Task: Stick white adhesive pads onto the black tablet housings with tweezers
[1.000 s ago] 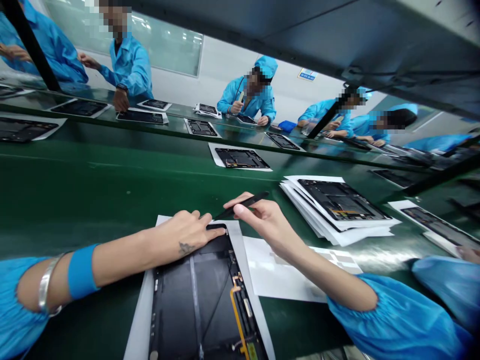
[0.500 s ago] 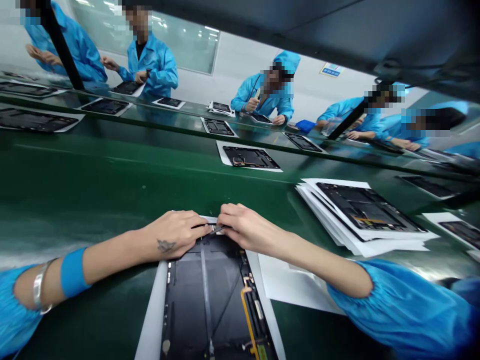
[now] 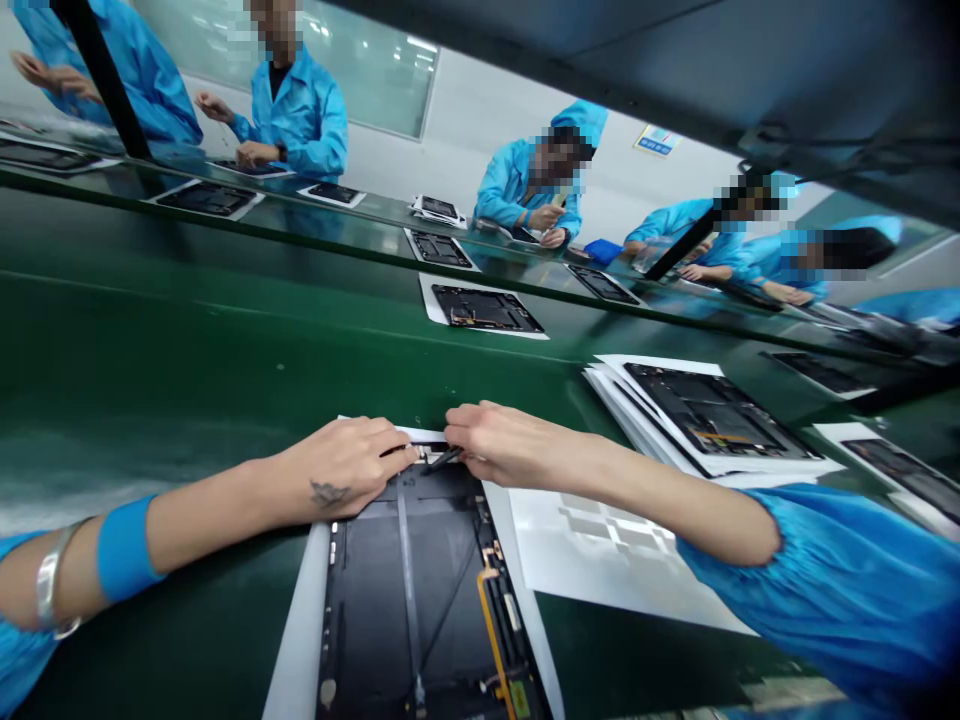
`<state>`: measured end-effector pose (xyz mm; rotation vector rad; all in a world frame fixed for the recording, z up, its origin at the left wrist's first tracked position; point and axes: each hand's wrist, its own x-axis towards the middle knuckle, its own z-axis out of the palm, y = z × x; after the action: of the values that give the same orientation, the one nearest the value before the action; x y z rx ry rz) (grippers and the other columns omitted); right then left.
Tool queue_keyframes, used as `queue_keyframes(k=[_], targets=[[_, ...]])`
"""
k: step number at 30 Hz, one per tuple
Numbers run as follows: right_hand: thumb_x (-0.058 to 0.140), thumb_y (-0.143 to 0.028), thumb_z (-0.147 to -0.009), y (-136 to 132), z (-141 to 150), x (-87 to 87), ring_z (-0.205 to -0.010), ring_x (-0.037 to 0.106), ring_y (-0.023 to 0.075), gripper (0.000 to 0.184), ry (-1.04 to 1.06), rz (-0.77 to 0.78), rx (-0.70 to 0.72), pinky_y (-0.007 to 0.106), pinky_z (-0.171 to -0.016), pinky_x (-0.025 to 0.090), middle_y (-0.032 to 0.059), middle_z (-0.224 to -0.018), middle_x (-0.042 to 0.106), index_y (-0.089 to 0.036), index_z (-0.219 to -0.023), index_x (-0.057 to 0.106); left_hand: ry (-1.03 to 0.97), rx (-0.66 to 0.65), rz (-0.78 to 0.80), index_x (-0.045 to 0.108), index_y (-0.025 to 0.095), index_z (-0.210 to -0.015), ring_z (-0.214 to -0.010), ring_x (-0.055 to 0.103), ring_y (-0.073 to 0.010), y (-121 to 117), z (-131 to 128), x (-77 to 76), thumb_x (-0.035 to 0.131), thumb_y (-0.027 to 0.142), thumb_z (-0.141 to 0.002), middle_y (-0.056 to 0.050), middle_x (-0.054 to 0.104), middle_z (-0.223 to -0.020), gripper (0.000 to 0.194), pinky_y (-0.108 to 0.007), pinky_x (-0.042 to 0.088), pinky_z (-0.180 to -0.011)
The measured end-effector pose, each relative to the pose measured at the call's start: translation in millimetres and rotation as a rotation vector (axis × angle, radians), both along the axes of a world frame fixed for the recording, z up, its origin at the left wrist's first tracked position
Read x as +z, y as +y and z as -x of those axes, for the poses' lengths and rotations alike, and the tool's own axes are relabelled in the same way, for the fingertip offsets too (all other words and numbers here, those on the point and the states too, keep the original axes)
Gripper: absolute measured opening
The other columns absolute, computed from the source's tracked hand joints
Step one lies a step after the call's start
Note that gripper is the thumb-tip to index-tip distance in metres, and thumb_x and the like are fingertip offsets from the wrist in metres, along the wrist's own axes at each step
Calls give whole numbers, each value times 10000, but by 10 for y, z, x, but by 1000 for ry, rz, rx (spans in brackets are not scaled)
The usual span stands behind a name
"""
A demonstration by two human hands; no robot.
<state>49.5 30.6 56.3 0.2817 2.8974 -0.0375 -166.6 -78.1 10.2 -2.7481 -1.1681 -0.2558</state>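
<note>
A dark tablet housing [image 3: 405, 600] with an orange strip and exposed parts lies on a white sheet [image 3: 300, 620] on the green conveyor belt [image 3: 150, 350]. My left hand [image 3: 349, 465] rests over its upper edge, with the fingers lying on it. My right hand [image 3: 499, 445] is shut on a slim black pointed tool [image 3: 446, 459], and the tip sits at the tablet's upper edge between my hands. My fingers hide most of that edge, and whatever the tip touches is too small to tell.
A stack of white sheets [image 3: 637, 420] carrying a tablet housing [image 3: 712, 410] lies to the right. A loose white sheet [image 3: 600, 550] sits under my right forearm. More tablets lie along the belt. Co-workers in blue smocks [image 3: 529, 185] work across it. A dark shelf [image 3: 675, 60] runs overhead.
Since one second ago, my right hand has come down with the tool from above the tablet to its upper edge, next to my left hand. The hands have stayed close together over the last half second.
</note>
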Motion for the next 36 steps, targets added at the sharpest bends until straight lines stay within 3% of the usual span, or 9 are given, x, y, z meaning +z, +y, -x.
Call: queue_keyframes(k=[4, 7, 12, 18, 23, 29, 33, 36], targets=[[524, -50, -877, -34, -231, -167, -756, 562, 184, 162, 289, 114, -153, 297, -660, 421, 66, -849, 595, -142, -899, 656, -3, 9, -1, 612, 133, -1179, -991, 633, -245, 0, -10, -2, 501, 88, -897, -121, 673, -1139, 306, -323, 538, -743], [499, -62, -905, -164, -307, -333, -835, 565, 192, 269, 502, 186, -130, 320, -745, 447, 66, -884, 598, -163, -1084, 672, -2, 6, 3, 619, 134, -1161, -967, 633, -245, 3, -19, -3, 503, 87, -896, -117, 676, -1128, 293, -324, 533, -722], [574, -159, -925, -267, -418, -428, -839, 555, 200, 324, 444, 186, -130, 337, -735, 446, 73, -906, 588, -193, -1238, 651, -16, 14, 1, 619, 142, -1147, -963, 630, -238, 3, -19, -9, 509, 77, -892, -116, 673, -1127, 285, -319, 524, -720], [508, -140, -943, -198, -531, -318, -832, 574, 212, 263, 470, 194, -188, 345, -714, 463, 83, -881, 620, -189, -1115, 700, -21, -7, -11, 618, 134, -1132, -952, 630, -242, 6, -14, -13, 511, 71, -881, -114, 676, -1081, 280, -316, 517, -689], [550, -107, -916, -183, -232, -329, -832, 600, 179, 165, 536, 401, -263, 293, -729, 475, 52, -867, 627, -178, -956, 693, -14, 13, 19, 612, 142, -1168, -953, 629, -240, 7, -12, -14, 491, 83, -901, -103, 679, -1079, 299, -327, 522, -710], [562, -96, -905, -147, 47, -376, -753, 585, 155, 126, 473, 420, -320, 263, -672, 428, 23, -814, 601, -165, -842, 646, -9, 21, 26, 600, 152, -1213, -966, 620, -237, 2, -11, -20, 479, 82, -906, -107, 671, -1098, 338, -329, 524, -735], [555, -57, -878, -132, 10, -326, -785, 601, 172, 154, 432, 403, -327, 277, -701, 431, 37, -821, 631, -164, -841, 660, -16, 16, 39, 599, 143, -1215, -963, 610, -237, 25, -1, -18, 480, 61, -903, -97, 670, -1093, 344, -335, 519, -754], [554, -86, -883, -116, -110, -268, -803, 612, 181, 157, 545, 411, -361, 286, -722, 443, 44, -822, 652, -171, -852, 682, -34, 18, 74, 585, 163, -1222, -954, 593, -208, 58, 33, -4, 445, 33, -924, -71, 665, -1099, 354, -308, 496, -778]])
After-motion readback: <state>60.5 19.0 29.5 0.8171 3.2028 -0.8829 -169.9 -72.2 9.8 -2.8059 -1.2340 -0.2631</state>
